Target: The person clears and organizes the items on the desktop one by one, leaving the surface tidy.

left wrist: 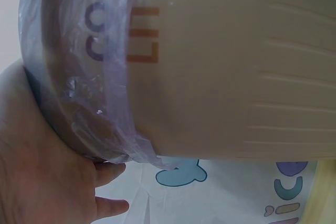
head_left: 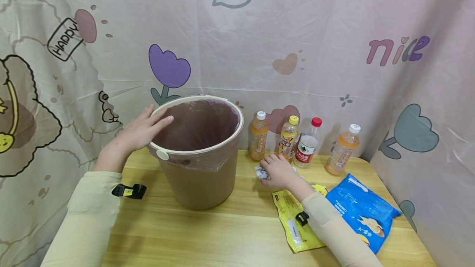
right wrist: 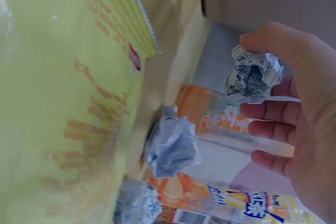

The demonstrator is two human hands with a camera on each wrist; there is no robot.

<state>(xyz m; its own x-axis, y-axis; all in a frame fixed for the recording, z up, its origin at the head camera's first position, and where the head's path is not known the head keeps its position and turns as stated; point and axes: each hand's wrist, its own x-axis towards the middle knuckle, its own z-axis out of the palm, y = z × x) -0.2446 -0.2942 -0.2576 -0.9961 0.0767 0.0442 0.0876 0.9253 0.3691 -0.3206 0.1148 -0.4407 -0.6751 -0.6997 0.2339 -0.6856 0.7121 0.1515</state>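
Observation:
My left hand (head_left: 142, 129) rests on the near-left rim of a beige trash can (head_left: 202, 184), its fingers extended. The can is lined with a clear plastic bag (left wrist: 113, 77) folded over the rim. Over the table to the right, my right hand (head_left: 280, 172) pinches a crumpled paper ball (right wrist: 254, 74) between thumb and fingers. Two more crumpled paper balls, one grey-white (right wrist: 172, 145) and one printed (right wrist: 137, 203), lie by the yellow snack bag (right wrist: 63, 103) in the right wrist view.
Behind my right hand stand an orange drink bottle (head_left: 258, 137), a yellow-capped bottle (head_left: 288, 139) and a red-capped bottle (head_left: 307, 147). Another white-capped orange bottle (head_left: 342, 151) is farther right. A blue snack bag (head_left: 365, 209) overlies the table's right side. A patterned curtain hangs behind.

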